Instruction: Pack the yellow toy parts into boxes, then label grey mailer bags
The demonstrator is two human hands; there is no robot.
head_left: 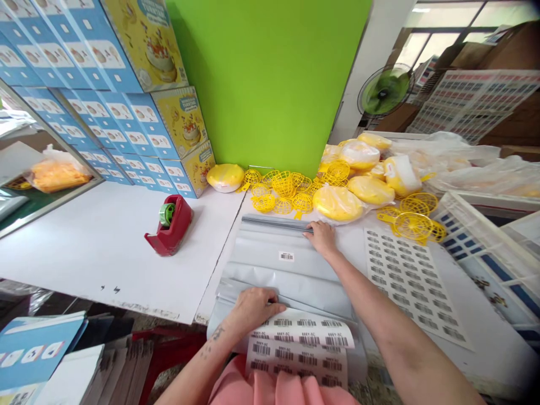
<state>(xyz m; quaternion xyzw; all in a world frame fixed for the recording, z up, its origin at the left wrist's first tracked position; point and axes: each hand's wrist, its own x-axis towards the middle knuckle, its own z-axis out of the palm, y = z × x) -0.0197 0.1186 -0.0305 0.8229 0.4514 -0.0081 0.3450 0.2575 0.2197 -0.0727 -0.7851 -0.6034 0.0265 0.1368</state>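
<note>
A stack of grey plastic bags [257,247] lies flat before me, with a small barcode sticker [286,256] on the top one. At the far edge of the bags, my right hand [321,237] has its fingers closed on the folded grey plastic. My left hand [254,308] rests over the near part of the bags, its fingers curled and the thumb against the top edge of a curved sheet of barcode labels [299,332]. That sheet hangs over the table's front edge toward my lap; its lower end runs out of sight.
A red tape dispenser [170,226] stands on the left, before stacked blue and yellow boxes [185,152]. Yellow plastic baskets [283,184] and wrapped yellow pieces [337,203] line the back. Another label sheet [415,287] and a white crate [485,253] are at the right.
</note>
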